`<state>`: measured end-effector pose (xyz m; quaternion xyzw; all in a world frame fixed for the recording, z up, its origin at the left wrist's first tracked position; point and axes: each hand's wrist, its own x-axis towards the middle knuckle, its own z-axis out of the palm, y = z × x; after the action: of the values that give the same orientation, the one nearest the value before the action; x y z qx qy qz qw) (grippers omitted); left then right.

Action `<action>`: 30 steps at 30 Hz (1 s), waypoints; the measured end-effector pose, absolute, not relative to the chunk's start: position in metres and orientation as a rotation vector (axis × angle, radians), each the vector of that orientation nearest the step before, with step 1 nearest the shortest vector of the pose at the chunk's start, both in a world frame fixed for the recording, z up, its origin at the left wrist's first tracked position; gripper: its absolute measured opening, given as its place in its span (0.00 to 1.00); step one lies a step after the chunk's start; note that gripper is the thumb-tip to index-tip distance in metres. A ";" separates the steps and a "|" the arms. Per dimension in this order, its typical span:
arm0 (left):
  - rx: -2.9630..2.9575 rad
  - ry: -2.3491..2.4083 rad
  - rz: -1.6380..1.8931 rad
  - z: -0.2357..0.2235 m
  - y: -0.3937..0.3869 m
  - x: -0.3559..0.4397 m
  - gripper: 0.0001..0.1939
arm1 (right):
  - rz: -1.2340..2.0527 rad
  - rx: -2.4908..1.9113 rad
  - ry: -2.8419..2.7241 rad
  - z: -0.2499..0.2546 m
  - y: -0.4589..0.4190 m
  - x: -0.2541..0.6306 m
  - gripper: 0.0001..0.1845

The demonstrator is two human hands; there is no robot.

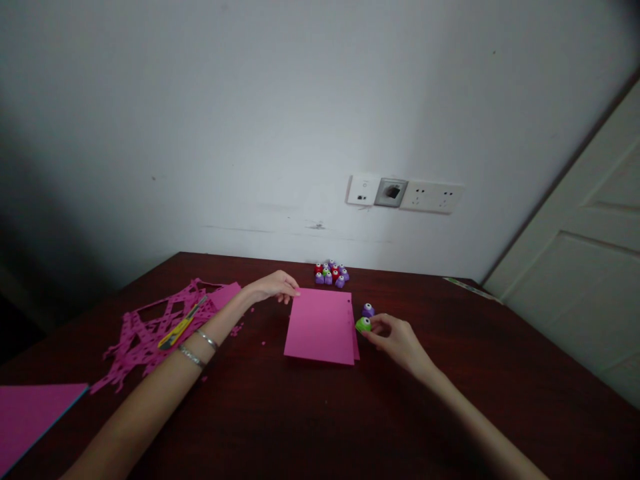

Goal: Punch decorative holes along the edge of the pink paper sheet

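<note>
A pale wall point(250, 133) stands behind one dark red-brown table point(250, 427). One heap of holed pink scraps point(131, 327) lies left; print on the sockets point(433, 197) is too small to read. Mid-table, the left hand point(273, 285) has its fingers pinched on one corner of the upper pink sheet point(320, 327). The right hand's point(400, 340) fingers are closed on one green punch point(363, 324) beside the sheet's right edge. One yellow knife point(175, 333) lies on the scraps; roughly ten small punches point(329, 280) cluster behind, one purple punch point(368, 311) nearer.
</note>
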<state>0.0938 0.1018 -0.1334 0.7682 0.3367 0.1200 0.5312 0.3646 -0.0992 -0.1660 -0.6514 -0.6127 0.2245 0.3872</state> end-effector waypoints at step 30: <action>1.728 0.835 0.296 -0.135 0.097 0.096 0.11 | 0.434 -1.646 -1.743 -0.165 -0.099 0.357 0.10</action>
<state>0.0964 0.0970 -0.1353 0.7346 0.3547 0.1258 0.5645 0.3567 -0.0988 -0.1648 -0.6339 -0.6715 0.1673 0.3454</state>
